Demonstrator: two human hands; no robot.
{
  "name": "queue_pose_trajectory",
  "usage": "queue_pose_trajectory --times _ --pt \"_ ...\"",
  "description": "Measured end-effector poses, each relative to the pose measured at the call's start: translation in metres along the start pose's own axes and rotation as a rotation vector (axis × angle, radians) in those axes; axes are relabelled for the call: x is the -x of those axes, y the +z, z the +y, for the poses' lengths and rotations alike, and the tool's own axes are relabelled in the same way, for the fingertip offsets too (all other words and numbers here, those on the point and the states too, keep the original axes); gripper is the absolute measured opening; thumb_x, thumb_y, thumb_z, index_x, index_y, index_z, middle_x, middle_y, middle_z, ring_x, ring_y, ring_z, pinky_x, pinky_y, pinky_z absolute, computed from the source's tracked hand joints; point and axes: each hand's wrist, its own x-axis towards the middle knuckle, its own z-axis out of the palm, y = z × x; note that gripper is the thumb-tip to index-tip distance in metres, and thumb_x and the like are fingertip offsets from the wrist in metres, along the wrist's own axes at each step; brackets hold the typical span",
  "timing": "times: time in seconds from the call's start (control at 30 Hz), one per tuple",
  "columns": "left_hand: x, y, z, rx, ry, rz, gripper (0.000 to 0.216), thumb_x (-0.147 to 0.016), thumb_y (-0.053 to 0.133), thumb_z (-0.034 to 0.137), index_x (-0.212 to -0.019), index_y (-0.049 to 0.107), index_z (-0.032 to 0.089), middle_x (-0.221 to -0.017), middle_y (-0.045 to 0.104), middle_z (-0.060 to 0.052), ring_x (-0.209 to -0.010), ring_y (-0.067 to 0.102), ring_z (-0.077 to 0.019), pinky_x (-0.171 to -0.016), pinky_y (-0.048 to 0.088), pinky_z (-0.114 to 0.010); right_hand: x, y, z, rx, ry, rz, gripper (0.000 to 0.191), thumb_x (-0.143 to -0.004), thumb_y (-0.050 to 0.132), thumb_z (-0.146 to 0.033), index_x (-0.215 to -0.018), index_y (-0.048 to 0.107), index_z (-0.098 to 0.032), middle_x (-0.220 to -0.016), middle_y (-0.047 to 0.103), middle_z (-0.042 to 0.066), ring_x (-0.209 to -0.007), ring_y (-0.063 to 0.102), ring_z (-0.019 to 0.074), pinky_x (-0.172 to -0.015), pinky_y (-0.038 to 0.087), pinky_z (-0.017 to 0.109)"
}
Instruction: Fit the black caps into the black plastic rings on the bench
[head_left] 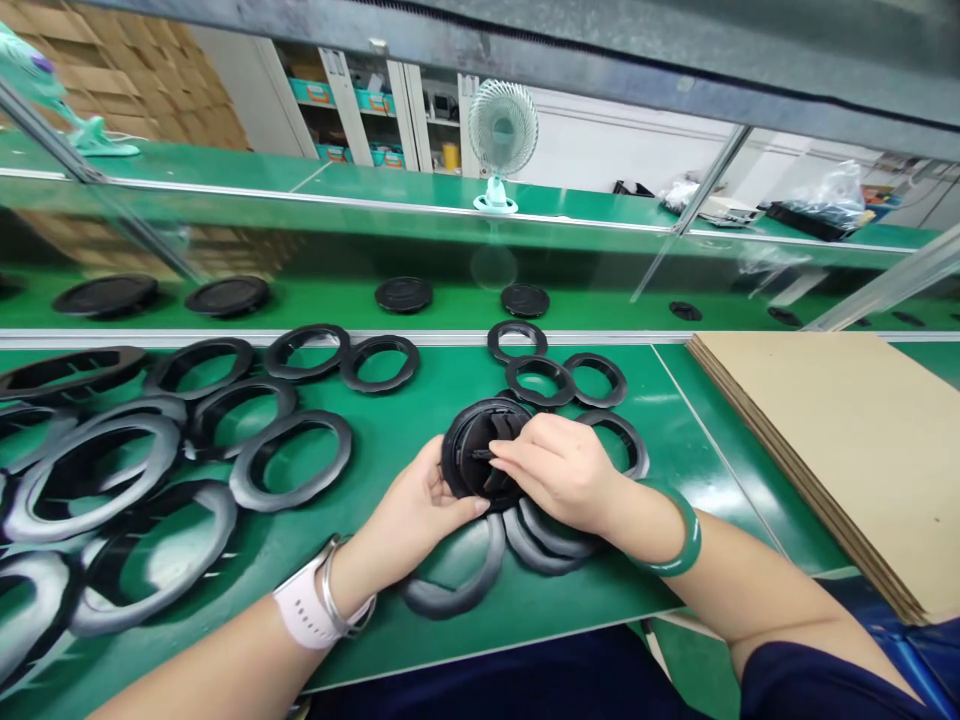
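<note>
A round black plastic part [472,445] is tilted up off the green bench [420,400] in front of me. My left hand [420,510] cups its lower left edge, fingers closed around the rim. My right hand [559,468] rests over its right side, fingertips pinched at the centre of the part. Several black rings [457,570] lie under and around both hands.
Many larger black rings [289,460] are spread over the left of the bench. Smaller rings [540,378] sit behind the hands. Black round discs [403,293] ride on the conveyor beyond. A stack of cardboard sheets [832,440] lies at right. A small fan [501,140] stands on the shelf.
</note>
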Motion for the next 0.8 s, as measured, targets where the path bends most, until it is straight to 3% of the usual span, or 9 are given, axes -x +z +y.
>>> queue_pose_trajectory --times 0.23,0.5,0.8 --pt "0.0003 -0.0005 -0.0019 -0.033 -0.030 -0.002 0.064 -0.074 0.081 0.021 -0.127 0.045 0.022 -0.115 0.067 -0.005 -0.103 0.067 -0.0185 -0.088 0.057 -0.030 0.0055 0.0034 -0.0005 0.135 -0.073 -0.104 0.017 -0.098 0.051 -0.010 -0.106 0.066 -0.009 -0.081 0.059 0.008 -0.073 0.053 0.0190 -0.061 0.045 0.032" --pt "0.0004 0.0020 0.0012 0.069 -0.028 -0.008 0.066 -0.071 0.083 0.018 -0.125 0.045 0.022 -0.117 0.065 -0.003 -0.102 0.067 -0.0162 -0.089 0.057 -0.030 0.0055 0.0025 -0.0004 0.165 -0.126 -0.057 0.015 -0.097 0.054 -0.008 -0.108 0.063 -0.008 -0.078 0.059 0.006 -0.070 0.051 0.0175 -0.058 0.043 0.031" --pt "0.0023 -0.0001 -0.0013 0.063 -0.045 -0.031 0.062 -0.071 0.083 0.018 -0.121 0.045 0.022 -0.114 0.066 -0.002 -0.104 0.067 -0.0164 -0.092 0.056 -0.030 0.0029 0.0040 -0.0011 0.038 0.027 -0.136 0.020 -0.101 0.052 -0.017 -0.097 0.070 -0.008 -0.079 0.057 0.007 -0.073 0.051 0.0191 -0.066 0.047 0.033"
